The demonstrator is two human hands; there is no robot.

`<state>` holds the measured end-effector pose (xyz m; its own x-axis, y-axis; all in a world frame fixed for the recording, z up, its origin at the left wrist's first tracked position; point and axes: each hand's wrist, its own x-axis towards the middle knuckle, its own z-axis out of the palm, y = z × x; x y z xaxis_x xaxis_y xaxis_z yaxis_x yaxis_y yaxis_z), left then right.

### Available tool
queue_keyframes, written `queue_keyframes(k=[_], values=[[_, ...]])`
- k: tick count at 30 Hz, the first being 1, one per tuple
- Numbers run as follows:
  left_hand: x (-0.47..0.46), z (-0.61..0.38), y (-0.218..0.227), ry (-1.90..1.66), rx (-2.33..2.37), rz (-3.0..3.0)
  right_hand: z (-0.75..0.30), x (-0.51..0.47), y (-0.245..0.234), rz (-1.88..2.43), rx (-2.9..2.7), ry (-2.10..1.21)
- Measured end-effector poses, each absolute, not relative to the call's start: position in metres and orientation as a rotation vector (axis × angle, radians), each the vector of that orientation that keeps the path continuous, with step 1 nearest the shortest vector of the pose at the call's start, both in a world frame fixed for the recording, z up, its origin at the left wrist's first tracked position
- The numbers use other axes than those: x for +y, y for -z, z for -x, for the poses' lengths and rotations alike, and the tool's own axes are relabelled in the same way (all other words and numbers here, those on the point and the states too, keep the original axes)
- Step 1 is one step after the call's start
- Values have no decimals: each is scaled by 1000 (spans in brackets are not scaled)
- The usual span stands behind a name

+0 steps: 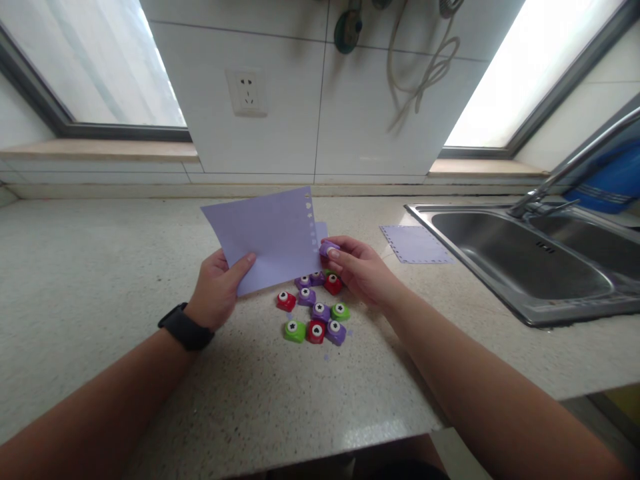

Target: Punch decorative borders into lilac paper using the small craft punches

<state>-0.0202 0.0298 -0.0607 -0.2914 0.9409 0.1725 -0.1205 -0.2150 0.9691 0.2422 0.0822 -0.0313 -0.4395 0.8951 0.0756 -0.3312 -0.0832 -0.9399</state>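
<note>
My left hand (218,291) pinches the lower left corner of a lilac paper sheet (270,233) held up above the counter. A column of small punched holes runs down the sheet's right edge. My right hand (361,267) grips a small purple paper punch (329,250) pressed onto that right edge. Below the sheet, several small punches in red, green and purple (315,313) lie clustered on the speckled countertop (125,280). A black watch sits on my left wrist.
A second lilac sheet (414,243) with punched edges lies flat by the steel sink (530,267) at the right, with its tap (565,173). The tiled wall holds a socket (247,92) and hanging hose. The counter's front edge runs near me.
</note>
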Motion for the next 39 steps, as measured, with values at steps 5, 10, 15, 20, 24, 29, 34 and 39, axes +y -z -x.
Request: queue_keyframes(k=[5, 10, 15, 20, 24, 29, 34, 39], values=[[31, 21, 62, -1639, 1168, -1093, -243, 83, 32, 676, -1251, -1686], [31, 21, 64, -1649, 1147, -1082, -243, 83, 35, 713, -1346, -1639], [32, 21, 64, -1661, 1138, -1060, -245, 84, 36, 727, -1418, -1640], [32, 22, 66, -1667, 1134, -1083, -246, 86, 37, 725, -1433, -1614], [32, 22, 65, -1654, 1141, -1091, -246, 85, 36, 731, -1457, -1610], [31, 20, 64, -1640, 1144, -1090, -247, 82, 32, 746, -1517, -1614], [32, 22, 67, -1632, 1151, -1091, -247, 80, 31, 804, -1570, -1633], [32, 23, 69, -1623, 1155, -1118, -248, 81, 33, 836, -1604, -1649]])
